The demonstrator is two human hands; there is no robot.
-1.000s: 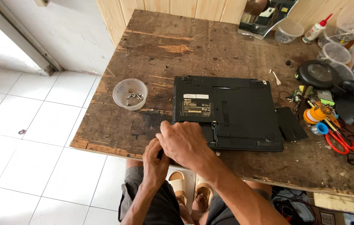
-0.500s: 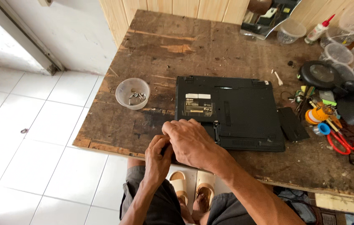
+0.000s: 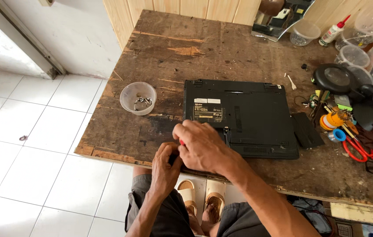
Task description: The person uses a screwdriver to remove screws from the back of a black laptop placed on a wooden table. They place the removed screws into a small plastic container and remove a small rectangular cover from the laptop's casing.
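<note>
Both hands [image 3: 186, 153] over near-left corner of black laptop [image 3: 248, 118].

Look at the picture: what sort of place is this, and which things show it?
Probably a small home repair workshop: a worn wooden table, an upturned black laptop, a cup of screws, scissors and clutter.

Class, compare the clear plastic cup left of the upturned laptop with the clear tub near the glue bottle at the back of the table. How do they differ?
The cup holds small metal parts; what the tub holds is unclear. The cup stands alone on bare wood, left of the laptop; the tub sits among clutter beside the glue bottle. Both are round, clear, open-topped.
</note>
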